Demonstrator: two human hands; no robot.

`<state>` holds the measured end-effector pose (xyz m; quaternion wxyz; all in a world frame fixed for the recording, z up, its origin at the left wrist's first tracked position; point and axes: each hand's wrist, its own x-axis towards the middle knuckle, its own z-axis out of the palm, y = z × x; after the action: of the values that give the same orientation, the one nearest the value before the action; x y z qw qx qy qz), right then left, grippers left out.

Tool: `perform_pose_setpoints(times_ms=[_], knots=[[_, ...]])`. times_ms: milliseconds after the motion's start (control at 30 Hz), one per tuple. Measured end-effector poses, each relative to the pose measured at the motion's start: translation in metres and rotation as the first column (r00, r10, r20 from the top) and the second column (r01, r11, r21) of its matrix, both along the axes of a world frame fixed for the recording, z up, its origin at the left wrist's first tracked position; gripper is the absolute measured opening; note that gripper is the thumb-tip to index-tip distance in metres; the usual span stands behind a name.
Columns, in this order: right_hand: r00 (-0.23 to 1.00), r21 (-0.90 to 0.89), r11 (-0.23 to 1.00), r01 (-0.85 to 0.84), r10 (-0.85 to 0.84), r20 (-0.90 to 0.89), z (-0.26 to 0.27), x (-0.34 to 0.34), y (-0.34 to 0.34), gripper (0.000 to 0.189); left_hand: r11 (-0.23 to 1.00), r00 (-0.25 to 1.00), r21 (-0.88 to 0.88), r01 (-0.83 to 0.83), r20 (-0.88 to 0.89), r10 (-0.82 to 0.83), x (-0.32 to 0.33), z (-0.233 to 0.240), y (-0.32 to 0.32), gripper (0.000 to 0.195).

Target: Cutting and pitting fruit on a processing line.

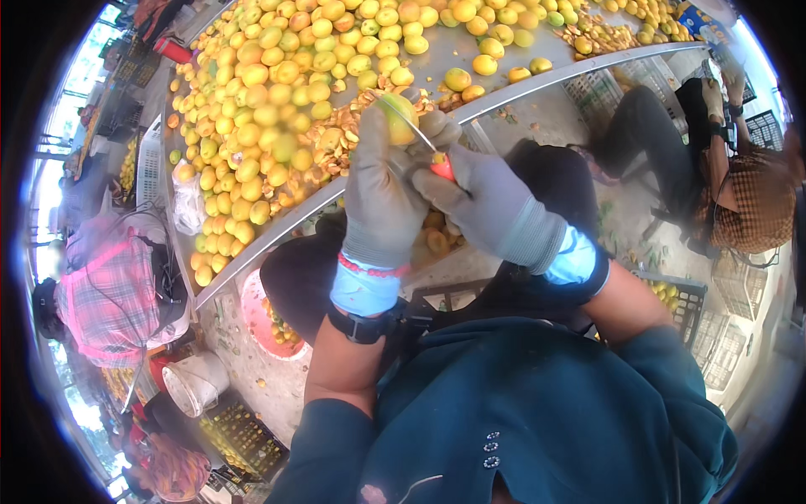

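My left hand point(381, 195), in a grey work glove, grips a yellow-green stone fruit point(399, 121) that looks like an apricot or plum. Closed around the red handle of a small knife point(442, 166) is my gloved right hand point(504, 205). The thin blade slants up and left across the fruit's face; how deep it sits cannot be told. Both hands are close together over the near edge of a metal-topped table point(497, 104). Just beyond them lies a heap of cut fruit pieces point(334, 135), with many whole yellow fruits point(252, 75) behind.
A pink basin point(258, 315) holding fruit stands on the floor at left, near a white bucket point(195, 381) and a black crate point(242, 435) of fruit. Another black crate point(667, 293) is at right. One person point(113, 283) sits at left, another point(749, 195) at right.
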<state>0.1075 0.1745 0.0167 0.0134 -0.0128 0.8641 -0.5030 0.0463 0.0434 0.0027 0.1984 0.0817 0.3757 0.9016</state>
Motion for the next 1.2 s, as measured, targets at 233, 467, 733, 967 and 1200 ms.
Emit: perform_pose_setpoints(times_ms=[233, 467, 733, 967, 1200], knots=[[0.998, -0.187, 0.98, 0.07, -0.067, 0.022, 0.003, 0.0, -0.008, 0.039, 0.96, 0.966, -0.263, -0.094, -0.259, 0.024, -0.006, 0.008, -0.003, 0.05], [0.964, -0.316, 0.946, 0.072, 0.016, 0.266, 0.006, -0.004, 0.014, 0.037, 0.991, 0.997, -0.133, 0.023, -0.069, -0.032, -0.01, 0.0, 0.006, 0.051], [0.957, -0.312, 0.935, 0.171, -0.081, 0.279, 0.002, -0.008, -0.003, 0.027, 0.993, 0.977, -0.116, 0.02, 0.212, 0.005, -0.008, -0.008, 0.018, 0.06], [0.884, -0.322, 0.937, 0.136, 0.031, 0.466, 0.012, -0.001, 0.023, 0.032, 0.742, 0.858, -0.595, -0.31, -0.512, -0.052, -0.018, -0.007, 0.005, 0.06], [0.976, 0.039, 0.995, 0.089, -0.095, 0.195, -0.019, -0.009, 0.0, 0.037, 0.969, 0.993, -0.237, 0.076, 0.107, -0.052, -0.013, -0.008, 0.019, 0.055]])
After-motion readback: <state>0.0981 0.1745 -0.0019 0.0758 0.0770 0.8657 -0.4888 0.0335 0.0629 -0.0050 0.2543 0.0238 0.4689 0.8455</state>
